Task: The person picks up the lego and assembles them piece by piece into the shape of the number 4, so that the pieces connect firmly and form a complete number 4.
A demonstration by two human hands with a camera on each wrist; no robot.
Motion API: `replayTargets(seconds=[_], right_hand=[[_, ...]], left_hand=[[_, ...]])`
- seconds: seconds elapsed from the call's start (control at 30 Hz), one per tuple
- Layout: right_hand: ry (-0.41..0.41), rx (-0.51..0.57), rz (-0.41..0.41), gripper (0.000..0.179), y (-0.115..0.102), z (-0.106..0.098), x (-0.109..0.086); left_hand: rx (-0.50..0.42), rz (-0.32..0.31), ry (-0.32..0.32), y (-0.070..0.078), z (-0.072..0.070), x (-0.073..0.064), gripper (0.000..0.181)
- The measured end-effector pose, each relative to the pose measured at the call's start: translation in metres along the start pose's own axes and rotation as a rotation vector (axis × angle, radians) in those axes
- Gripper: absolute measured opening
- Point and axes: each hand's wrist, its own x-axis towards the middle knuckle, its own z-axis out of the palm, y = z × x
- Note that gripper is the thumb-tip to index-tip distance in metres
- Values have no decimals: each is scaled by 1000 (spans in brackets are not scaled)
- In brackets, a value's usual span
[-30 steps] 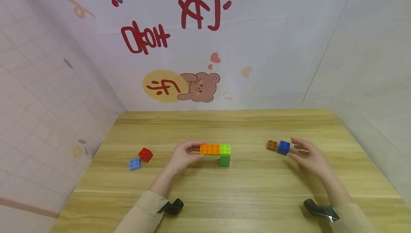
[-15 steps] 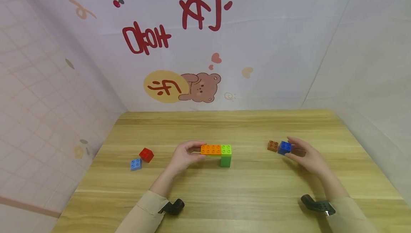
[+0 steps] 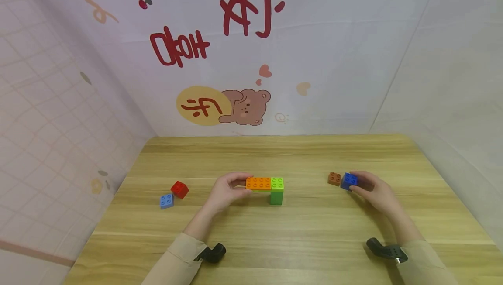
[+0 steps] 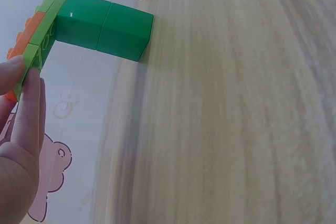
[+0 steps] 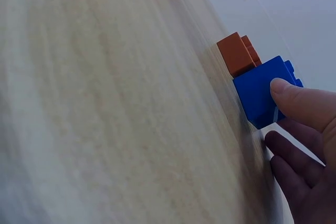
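My left hand pinches the left end of a built piece, thumb in front and fingers behind. Its top is an orange eight-stud brick beside a lime brick. Under the right end stands a column of two green bricks, its foot on the table. Lime pieces line the underside of the top bar. On the right, my right hand holds a dark blue brick between thumb and fingers. Just left of that sits a brown four-stud brick, close against it in the right wrist view.
Toward the left of the wooden table lie a red brick and a light blue four-stud brick, close together. A white printed cloth rises behind the table, with more cloth along both sides.
My right hand has moved left onto the dark blue brick, and its thumb and fingers have closed on it. The left hand stays on the orange and lime piece.
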Motion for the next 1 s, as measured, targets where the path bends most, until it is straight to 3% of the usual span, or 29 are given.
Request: replayTargets(seconds=[0.57, 1.0], right_hand=[[44, 87, -22, 42, 8, 3, -10], [70, 55, -42, 42, -10, 5, -11]], left_hand=[[-22, 0, -3, 1, 0, -1, 44], [-24, 3, -6, 0, 0, -1, 44]])
